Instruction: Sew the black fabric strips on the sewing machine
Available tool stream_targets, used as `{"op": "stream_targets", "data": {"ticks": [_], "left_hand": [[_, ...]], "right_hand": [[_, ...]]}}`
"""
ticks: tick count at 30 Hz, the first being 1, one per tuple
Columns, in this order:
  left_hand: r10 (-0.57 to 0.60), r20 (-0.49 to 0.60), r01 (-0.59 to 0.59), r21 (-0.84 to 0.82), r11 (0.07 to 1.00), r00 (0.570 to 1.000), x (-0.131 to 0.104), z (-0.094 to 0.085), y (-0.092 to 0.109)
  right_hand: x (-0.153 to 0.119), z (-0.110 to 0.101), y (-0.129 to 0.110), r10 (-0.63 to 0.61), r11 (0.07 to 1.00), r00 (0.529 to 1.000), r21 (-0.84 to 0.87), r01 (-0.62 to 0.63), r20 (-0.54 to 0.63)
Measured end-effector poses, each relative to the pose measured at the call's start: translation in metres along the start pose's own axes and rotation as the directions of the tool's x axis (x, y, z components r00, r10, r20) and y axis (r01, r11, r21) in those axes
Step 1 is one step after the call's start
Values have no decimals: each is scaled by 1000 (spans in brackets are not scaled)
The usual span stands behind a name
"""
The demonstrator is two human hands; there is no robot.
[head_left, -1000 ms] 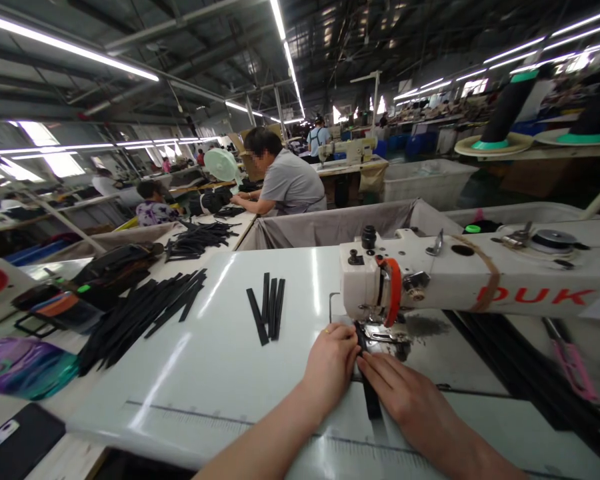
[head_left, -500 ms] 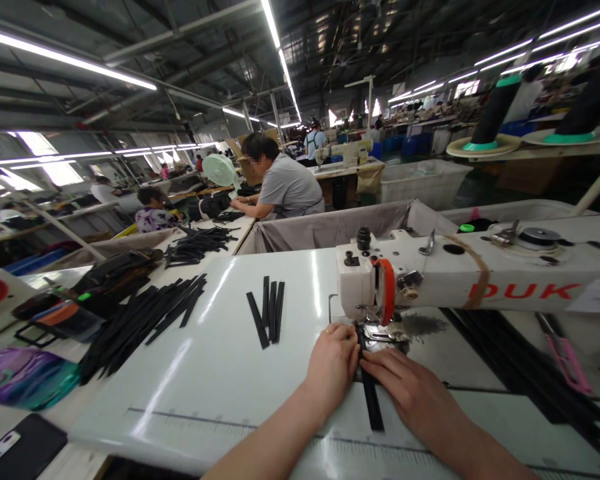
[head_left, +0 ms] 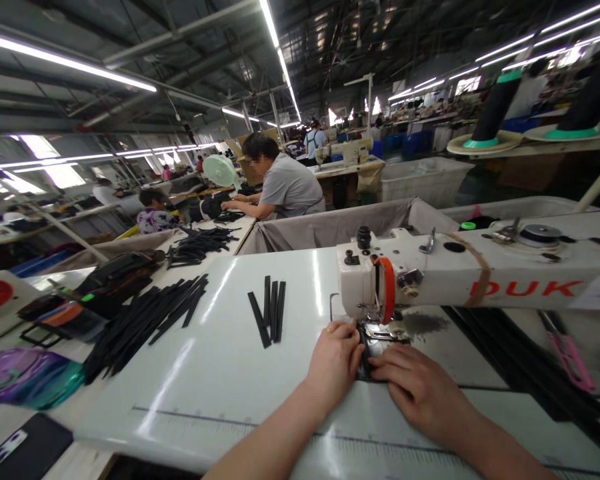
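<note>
At the white sewing machine (head_left: 430,273), a short black strip (head_left: 365,365) lies by the presser foot (head_left: 377,332), partly covered by my fingers. My left hand (head_left: 334,357) is closed at the strip's left side, its fingertips bunched close to the needle area. On the other side my right hand (head_left: 423,383) rests with fingers stretched out, the tips at the metal plate beside the strip's right edge. Several loose black strips (head_left: 267,310) lie on the pale table (head_left: 220,373) to the left of my hands.
A larger heap of black strips (head_left: 145,320) spreads at the table's left edge, near a purple-teal pouch (head_left: 25,377) and a phone (head_left: 27,447). Pink-handled scissors (head_left: 570,360) and long black strips (head_left: 510,353) lie right, behind the machine arm. A co-worker (head_left: 290,180) sits beyond a cloth-lined bin (head_left: 325,230).
The black strip has moved away from me, toward and under the machine; its near end no longer extends far toward the table's front. My right hand has shifted slightly right.
</note>
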State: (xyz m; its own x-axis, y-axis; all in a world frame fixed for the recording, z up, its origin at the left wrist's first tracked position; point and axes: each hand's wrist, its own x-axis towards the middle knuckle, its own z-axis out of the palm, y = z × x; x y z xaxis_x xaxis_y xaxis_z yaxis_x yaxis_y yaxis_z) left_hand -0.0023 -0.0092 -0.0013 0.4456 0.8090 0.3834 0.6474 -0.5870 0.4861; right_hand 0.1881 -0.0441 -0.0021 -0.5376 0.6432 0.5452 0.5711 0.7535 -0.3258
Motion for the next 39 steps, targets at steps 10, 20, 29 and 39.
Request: {"op": "stream_targets", "data": {"ticks": [10, 20, 29, 39], "left_hand": [[30, -4, -30, 17, 999, 1000, 1, -1, 2], [29, 5, -29, 83, 996, 1000, -1, 3, 3], [18, 20, -21, 148, 989, 1000, 1, 7, 6], [-5, 55, -6, 183, 983, 998, 2, 7, 7]], "right_hand": [[8, 4, 15, 50, 989, 997, -145, -42, 51], [7, 10, 15, 61, 974, 995, -223, -41, 80], [4, 13, 17, 71, 975, 996, -214, -58, 52], [4, 13, 17, 81, 980, 996, -188, -70, 50]]}}
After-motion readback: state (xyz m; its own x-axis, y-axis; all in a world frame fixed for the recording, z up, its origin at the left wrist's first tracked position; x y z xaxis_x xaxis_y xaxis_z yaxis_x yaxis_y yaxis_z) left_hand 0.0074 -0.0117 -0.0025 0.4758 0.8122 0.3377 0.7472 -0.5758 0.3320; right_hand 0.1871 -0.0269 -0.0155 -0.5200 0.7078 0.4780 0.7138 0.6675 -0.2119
